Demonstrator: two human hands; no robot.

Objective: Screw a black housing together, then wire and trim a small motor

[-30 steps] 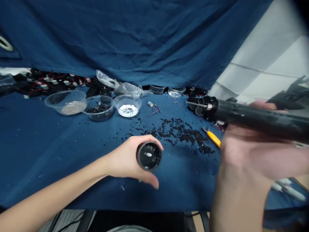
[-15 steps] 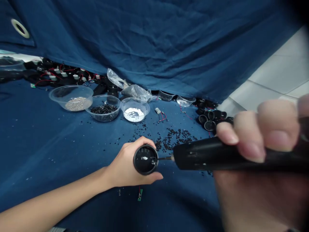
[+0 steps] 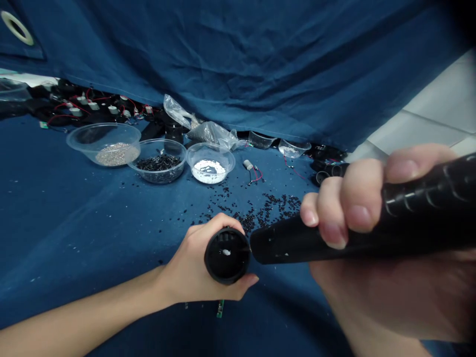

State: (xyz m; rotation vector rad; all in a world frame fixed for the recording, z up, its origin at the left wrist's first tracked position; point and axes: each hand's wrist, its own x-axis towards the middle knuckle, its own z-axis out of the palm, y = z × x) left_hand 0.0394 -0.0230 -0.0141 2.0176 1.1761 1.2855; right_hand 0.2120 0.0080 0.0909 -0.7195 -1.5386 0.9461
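My left hand [image 3: 195, 265] is wrapped round a black round plastic housing [image 3: 219, 270], its open mouth facing me. A small white bit of something shows inside it. My right hand [image 3: 364, 292] grips a black electric screwdriver [image 3: 284, 242] from the right, fingers curled over its body. The screwdriver's nose is close against the right side of the housing, and its bit is mostly hidden there. Below my left hand a small green circuit board [image 3: 220, 308] shows; I cannot tell whether it is attached to the housing.
Behind my hands stand clear plastic bowls: one with small metallic pieces [image 3: 117, 154], one with black pieces [image 3: 158, 162], one with white pieces [image 3: 208, 171]. Tiny black parts [image 3: 275, 208] lie scattered on the blue cloth. A small motor with wires [image 3: 248, 165] lies beyond them.
The screwdriver has moved left and closer to the housing, so its bit now barely shows. More of the screwdriver's ridged rear has come into view. The camera view has shifted slightly.
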